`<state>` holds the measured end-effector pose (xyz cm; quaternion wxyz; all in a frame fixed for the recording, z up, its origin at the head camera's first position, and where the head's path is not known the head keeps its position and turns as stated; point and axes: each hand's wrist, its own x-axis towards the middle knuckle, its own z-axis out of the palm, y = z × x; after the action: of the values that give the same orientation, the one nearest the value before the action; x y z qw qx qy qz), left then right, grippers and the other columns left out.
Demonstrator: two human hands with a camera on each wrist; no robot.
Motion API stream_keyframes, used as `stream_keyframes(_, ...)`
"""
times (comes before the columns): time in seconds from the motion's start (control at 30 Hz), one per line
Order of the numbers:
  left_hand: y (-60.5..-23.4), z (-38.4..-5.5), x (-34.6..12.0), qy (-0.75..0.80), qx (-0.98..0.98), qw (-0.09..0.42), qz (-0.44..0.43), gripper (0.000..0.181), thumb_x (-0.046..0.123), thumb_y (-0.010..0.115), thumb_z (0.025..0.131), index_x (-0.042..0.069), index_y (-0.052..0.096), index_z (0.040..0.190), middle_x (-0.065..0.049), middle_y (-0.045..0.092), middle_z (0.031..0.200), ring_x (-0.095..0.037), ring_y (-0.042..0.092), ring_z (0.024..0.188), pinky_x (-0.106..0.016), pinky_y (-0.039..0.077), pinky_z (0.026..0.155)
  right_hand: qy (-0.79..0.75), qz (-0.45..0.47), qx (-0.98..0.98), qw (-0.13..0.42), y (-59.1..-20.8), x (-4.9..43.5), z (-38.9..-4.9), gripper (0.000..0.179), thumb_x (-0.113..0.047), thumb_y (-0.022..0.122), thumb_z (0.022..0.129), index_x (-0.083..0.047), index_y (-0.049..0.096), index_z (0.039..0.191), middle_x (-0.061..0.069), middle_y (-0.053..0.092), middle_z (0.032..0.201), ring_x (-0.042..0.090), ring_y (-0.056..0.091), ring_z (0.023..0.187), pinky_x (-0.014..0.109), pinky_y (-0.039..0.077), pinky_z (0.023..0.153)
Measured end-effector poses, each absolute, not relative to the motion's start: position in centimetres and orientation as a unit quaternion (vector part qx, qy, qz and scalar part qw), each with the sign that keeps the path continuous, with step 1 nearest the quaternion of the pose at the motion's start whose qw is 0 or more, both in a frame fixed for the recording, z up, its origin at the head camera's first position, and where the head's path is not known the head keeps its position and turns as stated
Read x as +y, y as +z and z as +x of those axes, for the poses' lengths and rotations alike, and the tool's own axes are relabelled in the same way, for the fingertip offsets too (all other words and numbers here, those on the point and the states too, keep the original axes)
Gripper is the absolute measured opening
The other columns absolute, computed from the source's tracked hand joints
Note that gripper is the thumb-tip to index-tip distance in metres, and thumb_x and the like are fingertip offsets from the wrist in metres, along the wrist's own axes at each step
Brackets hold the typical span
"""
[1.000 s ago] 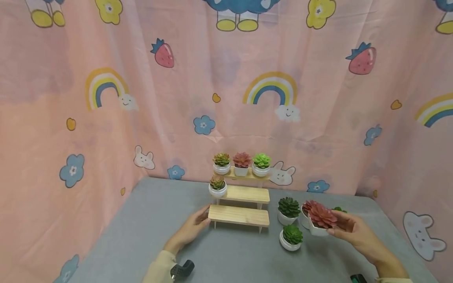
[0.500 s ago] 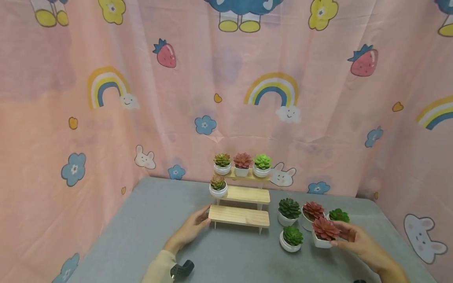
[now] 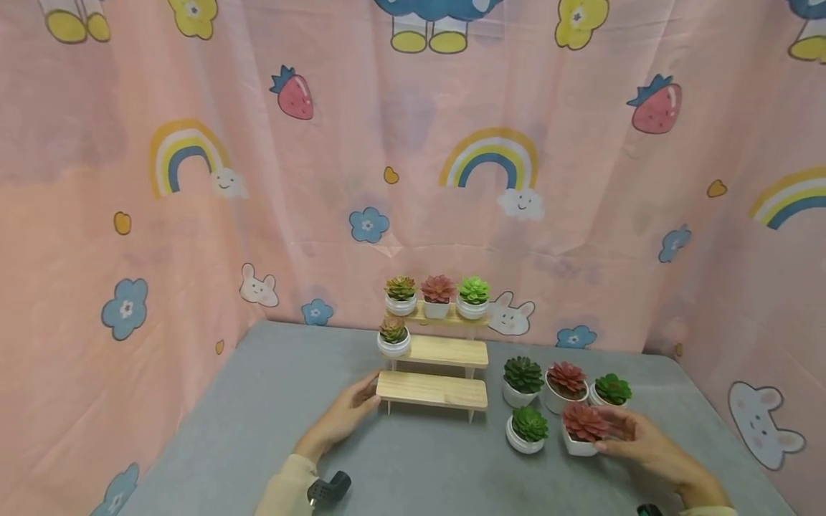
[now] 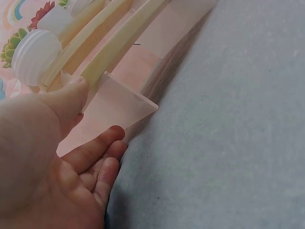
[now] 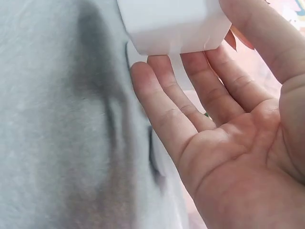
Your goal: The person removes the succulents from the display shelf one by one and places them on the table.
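Note:
My right hand (image 3: 645, 444) pinches a white, angular-sided pot with a red artificial succulent (image 3: 584, 423) between thumb and fingers; the white pot (image 5: 174, 24) fills the top of the right wrist view. Whether its base touches the table cannot be told. My left hand (image 3: 345, 412) holds the left end of the lowest board of a three-tier wooden display stand (image 3: 432, 389), thumb against the board's end in the left wrist view, other fingers loosely bent beside the clear leg (image 4: 119, 102). The top tier bears three potted succulents (image 3: 437, 295); one brownish-green succulent (image 3: 393, 335) stands at the middle tier's left.
Near the right hand on the grey table (image 3: 271, 387) stand a dark green succulent (image 3: 523, 380), a bright green one (image 3: 528, 430), another red one (image 3: 566, 387) and a green one (image 3: 611, 390). A pink patterned curtain (image 3: 361, 143) hangs behind.
The right hand has brought the red succulent down and toward the table's front, off from in front of the other red one, its pot now more level. The left hand has stayed at the stand.

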<state>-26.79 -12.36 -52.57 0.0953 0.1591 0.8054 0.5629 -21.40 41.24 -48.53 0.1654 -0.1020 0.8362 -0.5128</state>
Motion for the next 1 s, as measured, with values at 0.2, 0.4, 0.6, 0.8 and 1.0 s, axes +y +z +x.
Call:
stream_keyframes(0.2, -52.4, -27.1, -12.4, 0.561, 0.807, 0.093, 0.16, 0.063, 0.035, 0.054, 0.105, 0.012, 0.031, 0.16, -0.027, 0.051, 0.149, -0.046, 0.044, 0.142, -0.062, 0.033, 0.118, -0.495, -0.102, 0.845, 0.174, -49.2, 41.2, -22.1, 0.071, -0.016, 0.065, 0.099, 0.025, 0.026, 0.143, 0.047, 0.036, 0.146, 0.021, 0.063, 0.121, 0.027, 0.058, 0.088)
stream_keyframes(0.4, -52.3, -27.1, -12.4, 0.56, 0.807, 0.091, 0.166, 0.063, 0.033, 0.054, 0.106, 0.01, 0.031, 0.16, -0.027, 0.051, 0.148, -0.046, 0.045, 0.141, -0.062, 0.035, 0.117, -0.485, -0.094, 0.853, 0.167, -49.4, 41.1, -22.3, 0.072, -0.017, 0.064, 0.1, 0.026, 0.026, 0.142, 0.05, 0.029, 0.147, 0.055, 0.053, 0.127, 0.03, 0.06, 0.09)
stream_keyframes(0.6, -52.1, -27.0, -12.4, 0.562, 0.807, 0.093, 0.157, 0.063, 0.034, 0.054, 0.105, 0.012, 0.03, 0.16, -0.026, 0.051, 0.149, -0.045, 0.044, 0.142, -0.061, 0.034, 0.118, -0.498, -0.099, 0.844, 0.172, -49.7, 41.3, -22.6, 0.071, -0.016, 0.065, 0.099, 0.025, 0.026, 0.143, 0.048, 0.034, 0.146, 0.031, 0.063, 0.124, 0.03, 0.06, 0.09)
stream_keyframes(0.8, -52.2, -27.0, -12.5, 0.564, 0.805, 0.092, 0.159, 0.063, 0.033, 0.054, 0.105, 0.011, 0.031, 0.159, -0.025, 0.051, 0.149, -0.045, 0.045, 0.142, -0.062, 0.035, 0.117, -0.527, -0.114, 0.819, 0.196, -50.2, 41.8, -22.7, 0.069, -0.012, 0.061, 0.101, 0.025, 0.022, 0.143, 0.017, 0.054, 0.143, -0.018, 0.055, 0.105, 0.021, 0.057, 0.088)
stream_keyframes(1.0, -52.3, -26.8, -12.4, 0.57, 0.802, 0.101, 0.151, 0.064, 0.036, 0.055, 0.104, 0.013, 0.031, 0.16, -0.024, 0.049, 0.152, -0.045, 0.044, 0.143, -0.061, 0.034, 0.118, -0.523, -0.111, 0.819, 0.211, -50.7, 42.1, -22.6, 0.074, -0.014, 0.058, 0.102, 0.027, 0.013, 0.145, 0.039, 0.039, 0.148, -0.023, 0.051, 0.103, 0.022, 0.057, 0.089)
